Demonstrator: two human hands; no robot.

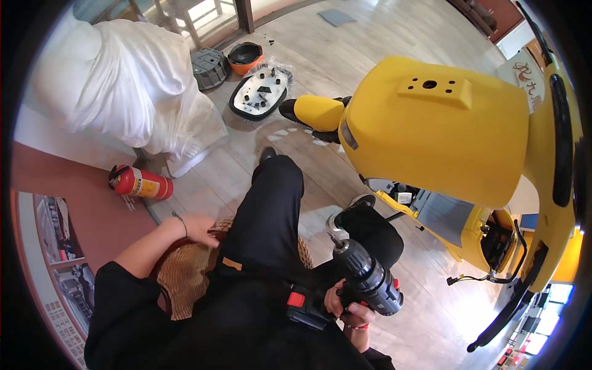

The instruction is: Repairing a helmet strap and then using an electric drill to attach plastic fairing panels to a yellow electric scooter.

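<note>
My right hand (350, 313) is wrapped round the handle of a black and grey cordless drill (368, 279) above my right thigh. A bit sticks out of its chuck, pointing up and to the left. The battery base, with a red patch, lies close to my body. My left hand (200, 230) is at the edge of a woven straw stool (184, 271) beside my left thigh. Its fingers are closed at the reddish-brown rim, with the fingertips partly hidden. Ahead to the right stands a yellow scooter (431, 132) with bare body panels.
A black-rimmed tray (259, 92) holds small dark parts. Behind it are an orange bowl-shaped piece (245, 55) and a grey plastic case (209, 69). A red fire extinguisher (142, 183) stands at left, near a white draped cloth (123, 86). A loose cable (487, 279) hangs off the scooter.
</note>
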